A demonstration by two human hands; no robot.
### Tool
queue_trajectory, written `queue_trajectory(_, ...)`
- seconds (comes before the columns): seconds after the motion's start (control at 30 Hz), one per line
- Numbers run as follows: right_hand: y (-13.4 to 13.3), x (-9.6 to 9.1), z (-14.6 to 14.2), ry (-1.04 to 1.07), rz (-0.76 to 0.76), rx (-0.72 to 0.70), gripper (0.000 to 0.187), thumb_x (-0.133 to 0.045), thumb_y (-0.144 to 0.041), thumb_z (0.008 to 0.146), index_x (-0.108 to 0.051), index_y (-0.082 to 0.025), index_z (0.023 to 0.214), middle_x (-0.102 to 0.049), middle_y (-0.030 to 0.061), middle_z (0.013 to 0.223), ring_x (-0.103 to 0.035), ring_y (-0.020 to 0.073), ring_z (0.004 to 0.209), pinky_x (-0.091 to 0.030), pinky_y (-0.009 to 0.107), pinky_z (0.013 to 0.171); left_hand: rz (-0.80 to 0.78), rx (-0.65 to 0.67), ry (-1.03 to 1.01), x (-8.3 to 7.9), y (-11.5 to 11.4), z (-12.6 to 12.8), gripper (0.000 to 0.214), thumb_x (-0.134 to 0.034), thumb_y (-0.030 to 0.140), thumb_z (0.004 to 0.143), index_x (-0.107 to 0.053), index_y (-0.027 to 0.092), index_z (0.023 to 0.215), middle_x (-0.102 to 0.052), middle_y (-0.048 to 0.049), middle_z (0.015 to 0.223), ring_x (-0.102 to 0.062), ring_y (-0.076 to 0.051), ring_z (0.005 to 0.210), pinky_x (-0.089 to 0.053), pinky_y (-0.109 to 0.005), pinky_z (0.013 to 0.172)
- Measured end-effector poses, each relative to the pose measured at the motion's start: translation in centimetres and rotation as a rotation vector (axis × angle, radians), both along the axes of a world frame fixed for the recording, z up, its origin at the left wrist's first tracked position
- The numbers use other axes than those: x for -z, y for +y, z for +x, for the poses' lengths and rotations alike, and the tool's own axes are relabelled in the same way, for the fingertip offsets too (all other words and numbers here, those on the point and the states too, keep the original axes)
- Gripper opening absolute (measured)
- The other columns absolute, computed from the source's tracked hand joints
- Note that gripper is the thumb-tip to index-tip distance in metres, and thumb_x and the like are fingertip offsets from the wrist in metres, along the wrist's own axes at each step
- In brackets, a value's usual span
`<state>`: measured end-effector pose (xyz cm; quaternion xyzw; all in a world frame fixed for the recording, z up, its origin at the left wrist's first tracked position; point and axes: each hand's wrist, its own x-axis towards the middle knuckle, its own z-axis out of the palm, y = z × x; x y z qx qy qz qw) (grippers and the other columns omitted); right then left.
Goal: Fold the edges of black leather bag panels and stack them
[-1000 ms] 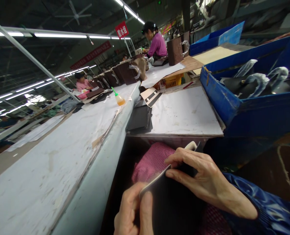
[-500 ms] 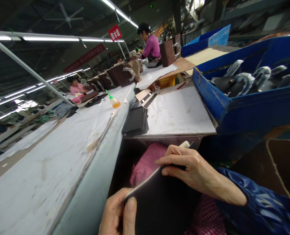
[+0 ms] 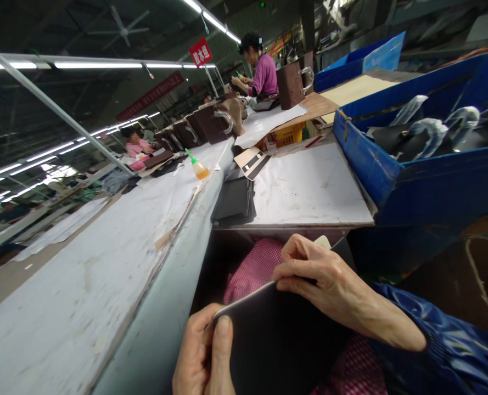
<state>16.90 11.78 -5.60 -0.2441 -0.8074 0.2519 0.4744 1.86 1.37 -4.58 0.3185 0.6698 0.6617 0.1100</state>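
I hold a flat dark panel with a pale edge over my lap. My left hand pinches its near left corner, thumb on top. My right hand grips the far edge with fingers curled over it. Under the panel lies pink checked cloth. A blue shiny sleeve covers my right forearm.
A stack of dark panels lies on the white worktable ahead. A blue bin with wrapped handles stands at right. A long conveyor runs along the left with a glue bottle and brown bags. Other people work farther off.
Both hands and the panel stay in much the same grip; the panel has flattened a little and my left thumb has slid along its corner. The view shifted slightly.
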Motion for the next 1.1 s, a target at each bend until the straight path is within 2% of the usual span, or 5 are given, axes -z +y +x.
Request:
queue_trajectory(0.37, 0.4, 1.0, -1.0, -0.066, 0.000, 0.016, 0.013, -0.062, -0.009, 0.089, -0.069, -0.015, 0.080, -0.053, 0.0031, 0.086, -0.052, 0.0094, 0.073, -0.043, 0.019, 0.061, -0.252, 0.182, -0.111, 0.1, 0.8, -2.9, 0.041, -0.070, 0.058, 0.077, -0.058, 0.021, 0.090, -0.065, 0.0033, 0.072, -0.057, -0.011, 0.067, -0.043, -0.020, 0.063)
queue_trajectory(0.6, 0.1, 1.9, -1.9, -0.085, 0.132, 0.114, 0.015, -0.060, -0.008, 0.089, -0.070, -0.018, 0.086, -0.055, 0.0028, 0.087, -0.048, 0.0103, 0.069, -0.036, 0.023, 0.059, -0.201, 0.220, 1.008, -0.1, 1.2, -2.8, 0.043, -0.057, 0.030, 0.094, -0.047, 0.024, 0.135, -0.062, -0.0077, 0.134, -0.058, -0.021, 0.124, -0.044, -0.034, 0.103)
queue_trajectory(0.7, -0.4, 1.6, -1.9, -0.113, 0.160, 0.098, 0.019, -0.054, -0.005, 0.090, -0.069, -0.017, 0.088, -0.057, 0.0039, 0.089, -0.050, 0.0120, 0.073, -0.039, 0.026, 0.064, -0.213, 0.355, 1.379, -0.6, 2.7, -1.4, 0.038, -0.046, 0.010, 0.091, -0.054, 0.007, 0.128, -0.073, -0.0147, 0.109, -0.071, -0.024, 0.098, -0.057, -0.036, 0.083)
queue_trajectory(0.83, -0.9, 0.8, -0.4, -0.235, 0.200, 0.139, 0.023, -0.050, -0.006, 0.093, -0.066, -0.021, 0.102, -0.061, 0.0054, 0.105, -0.057, 0.0144, 0.086, -0.043, 0.030, 0.075, -0.402, 0.333, 1.438, -0.9, 4.1, -0.7, 0.037, -0.043, 0.010, 0.089, -0.066, 0.008, 0.118, -0.072, -0.0077, 0.070, -0.068, -0.022, 0.058, -0.056, -0.030, 0.059)
queue_trajectory(1.1, -1.2, 3.4, 5.9, -0.123, 0.221, 0.396, 0.019, -0.060, -0.026, 0.095, -0.058, -0.020, 0.112, -0.068, 0.0055, 0.102, -0.066, 0.0146, 0.084, -0.052, 0.029, 0.075, -0.477, 0.351, 1.431, 1.6, 3.2, -4.3, 0.028, -0.050, 0.020, 0.090, -0.076, 0.028, 0.097, -0.076, -0.0014, 0.079, -0.072, -0.022, 0.075, -0.058, -0.031, 0.065)
